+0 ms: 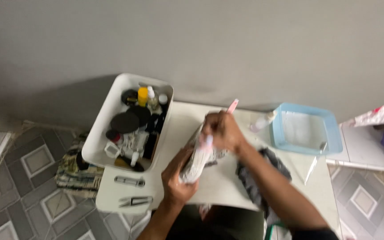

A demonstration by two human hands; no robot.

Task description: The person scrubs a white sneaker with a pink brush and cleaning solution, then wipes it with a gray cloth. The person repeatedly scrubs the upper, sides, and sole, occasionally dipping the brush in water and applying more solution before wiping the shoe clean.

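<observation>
Nearest to me, my left hand (177, 180) is clenched around the lower end of a pale bundle (199, 155), which looks like soft cloth or a pouch with a mottled grey-white print. It sits over the middle of the white table (218, 184). Its long axis runs from about 7 o'clock up to 1 o'clock, so my right hand (222, 131) is wrapped over the upper end, pinching a thin pink stick (232, 106) that pokes out toward 1 o'clock. Both hands touch the bundle; the left bears it. Dark crumpled fabric (263, 175) lies at 4 o'clock of the bundle. At 9 o'clock stands a glossy white bin (105, 120) of small bottles; at 2 o'clock, a shallow blue plastic tray (332, 133).
</observation>
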